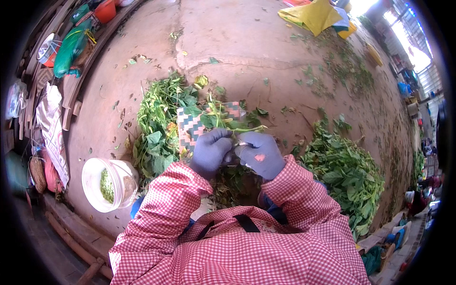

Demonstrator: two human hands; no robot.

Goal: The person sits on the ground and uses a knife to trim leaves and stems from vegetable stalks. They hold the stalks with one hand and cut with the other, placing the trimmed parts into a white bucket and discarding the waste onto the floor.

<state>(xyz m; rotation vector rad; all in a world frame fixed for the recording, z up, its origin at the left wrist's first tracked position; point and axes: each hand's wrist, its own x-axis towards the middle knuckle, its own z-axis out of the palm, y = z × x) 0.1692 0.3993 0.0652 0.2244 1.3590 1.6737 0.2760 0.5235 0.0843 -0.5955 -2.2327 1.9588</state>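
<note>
My left hand (212,151), in a grey-purple glove, is closed on a leafy green plant stem (216,115) above a woven basket (191,124) with a dark and pink check. Close beside it, my right hand (260,153), gloved alike with a pale pink spot on its back, pinches the stem end; a small pale piece shows at its fingertips. The fingers partly hide what lies between them. A heap of green plants with pods (156,110) lies left of the basket, and a larger leafy heap (342,171) is at my right.
A white plastic bucket (117,185) with green contents stands at the left. Wooden beams (96,42) run along the upper left, with a green sack (69,50) and an orange bucket (105,11). Yellow cloth or plastic (313,16) lies at the top right. Leaf scraps dot the floor.
</note>
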